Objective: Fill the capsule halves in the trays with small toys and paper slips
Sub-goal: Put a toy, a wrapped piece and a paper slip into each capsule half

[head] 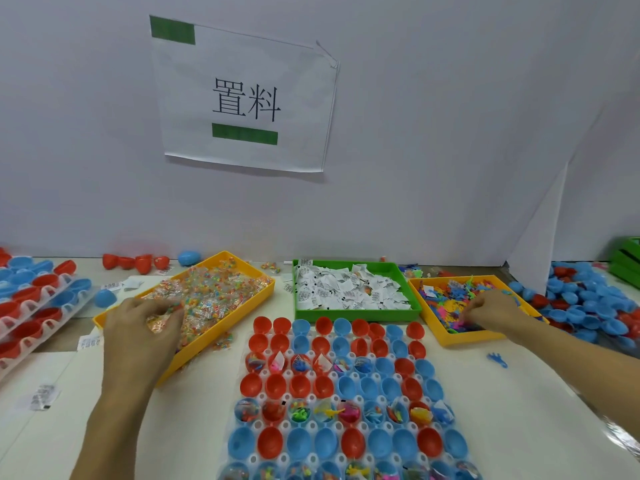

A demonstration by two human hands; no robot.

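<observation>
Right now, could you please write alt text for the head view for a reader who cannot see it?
A person's left hand gathers small packets in a yellow bin while the right hand picks among plastic toys in another yellow bin. Between them sit a green bin of paper slips and a tray of red and blue capsule halves, partly filled.

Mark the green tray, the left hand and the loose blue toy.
green tray [356,312], head view, front wall
left hand [142,327], head view, back of hand
blue toy [497,359], head view, its middle
</observation>
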